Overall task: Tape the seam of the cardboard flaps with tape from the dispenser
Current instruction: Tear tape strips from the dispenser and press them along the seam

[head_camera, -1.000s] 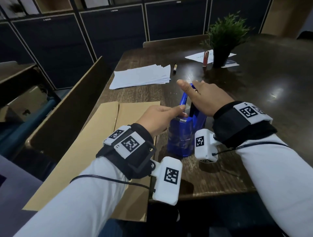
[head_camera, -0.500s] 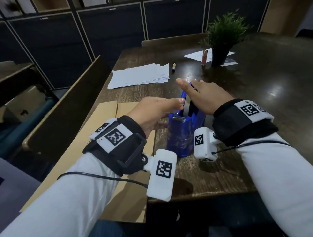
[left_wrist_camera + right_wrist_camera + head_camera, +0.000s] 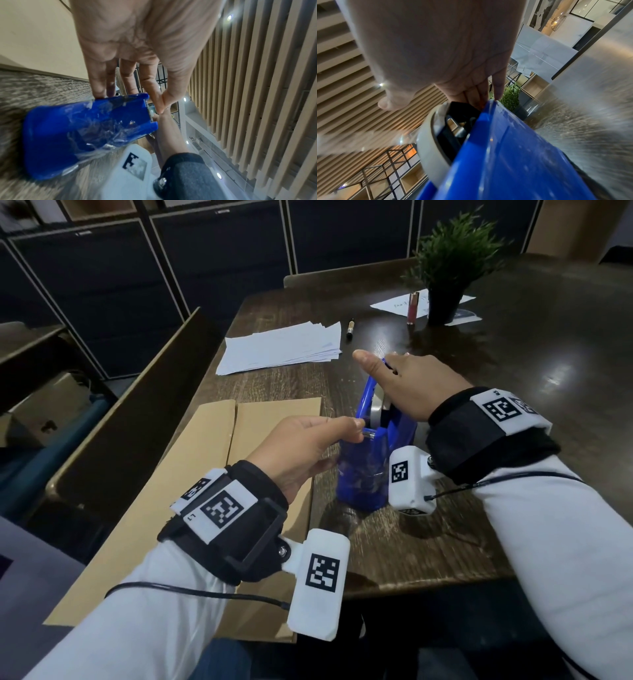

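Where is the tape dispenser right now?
In the head view the blue dispenser stands on the table near its front edge, just right of the cardboard, between the left hand and the right hand.

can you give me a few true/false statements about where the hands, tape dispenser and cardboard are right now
1. The right hand rests on top of the blue tape dispenser. True.
2. The left hand pinches at the dispenser's cutter end with thumb and forefinger. True.
3. The dispenser stands on the cardboard flaps. False: it stands on the wooden table, beside the cardboard.
4. A strip of tape already covers the seam between the flaps. False: the seam looks bare.
5. The potted plant stands at the far side of the table, beyond the dispenser. True.
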The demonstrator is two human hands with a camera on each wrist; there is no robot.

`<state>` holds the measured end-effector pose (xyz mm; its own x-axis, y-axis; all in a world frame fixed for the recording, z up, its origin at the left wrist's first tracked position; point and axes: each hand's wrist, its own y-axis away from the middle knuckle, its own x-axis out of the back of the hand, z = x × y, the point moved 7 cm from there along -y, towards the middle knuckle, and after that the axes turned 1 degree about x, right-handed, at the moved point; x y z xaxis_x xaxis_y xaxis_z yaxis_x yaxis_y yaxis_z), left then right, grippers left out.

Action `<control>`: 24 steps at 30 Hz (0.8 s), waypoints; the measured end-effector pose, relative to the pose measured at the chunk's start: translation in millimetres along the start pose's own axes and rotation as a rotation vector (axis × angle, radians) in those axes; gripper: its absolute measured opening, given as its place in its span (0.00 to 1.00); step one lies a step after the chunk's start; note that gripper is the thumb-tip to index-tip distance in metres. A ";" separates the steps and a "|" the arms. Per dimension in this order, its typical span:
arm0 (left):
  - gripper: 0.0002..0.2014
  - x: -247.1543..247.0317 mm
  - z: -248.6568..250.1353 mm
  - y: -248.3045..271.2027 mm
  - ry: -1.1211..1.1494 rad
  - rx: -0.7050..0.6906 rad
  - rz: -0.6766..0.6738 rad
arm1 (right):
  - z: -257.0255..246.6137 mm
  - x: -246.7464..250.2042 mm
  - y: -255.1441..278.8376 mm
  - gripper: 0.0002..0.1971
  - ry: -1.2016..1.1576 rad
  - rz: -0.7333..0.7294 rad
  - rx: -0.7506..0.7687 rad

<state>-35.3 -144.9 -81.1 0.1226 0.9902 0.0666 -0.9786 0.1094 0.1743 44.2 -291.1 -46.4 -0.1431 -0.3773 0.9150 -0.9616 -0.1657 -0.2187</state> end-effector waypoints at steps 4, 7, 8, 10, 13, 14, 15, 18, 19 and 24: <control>0.13 -0.3 -4.2 3.2 0.046 -0.011 -0.006 | -0.9 -0.4 -0.8 0.44 0.010 -0.004 0.008; 0.14 -0.8 -5.8 4.5 0.066 -0.020 -0.021 | 0.2 -0.8 -1.6 0.45 0.017 -0.013 -0.001; 0.13 -0.9 -6.0 5.1 0.069 -0.023 -0.023 | 1.0 -1.2 -2.2 0.46 0.022 -0.015 -0.007; 0.13 -1.5 -6.4 5.9 0.065 -0.033 -0.026 | 1.5 -2.0 -2.8 0.47 0.032 -0.018 -0.010; 0.17 -3.1 -8.0 6.5 0.025 -0.057 -0.042 | 1.2 -2.7 -2.9 0.46 0.042 -0.020 -0.010; 0.19 -3.4 -8.1 6.8 0.011 -0.066 -0.044 | 0.9 -2.8 -2.9 0.46 0.044 -0.018 -0.009; 0.19 -3.5 -8.2 6.7 -0.001 -0.077 -0.045 | 0.9 -2.7 -2.8 0.46 0.044 -0.017 -0.009; 0.17 -2.5 -8.0 6.2 -0.033 -0.118 -0.044 | 2.0 -3.2 -3.6 0.47 0.048 -0.015 -0.013; 0.15 -2.0 -7.9 5.5 -0.047 -0.134 -0.045 | 2.7 -3.6 -4.3 0.48 0.051 -0.015 -0.014; 0.14 -0.7 -6.5 3.6 -0.121 -0.178 -0.063 | 3.1 -5.0 -5.4 0.49 0.067 -0.018 -0.013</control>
<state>-40.0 -144.7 -86.9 0.1929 0.9646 0.1801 -0.9808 0.1950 0.0062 50.9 -291.2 -50.8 -0.1402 -0.3127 0.9394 -0.9672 -0.1599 -0.1975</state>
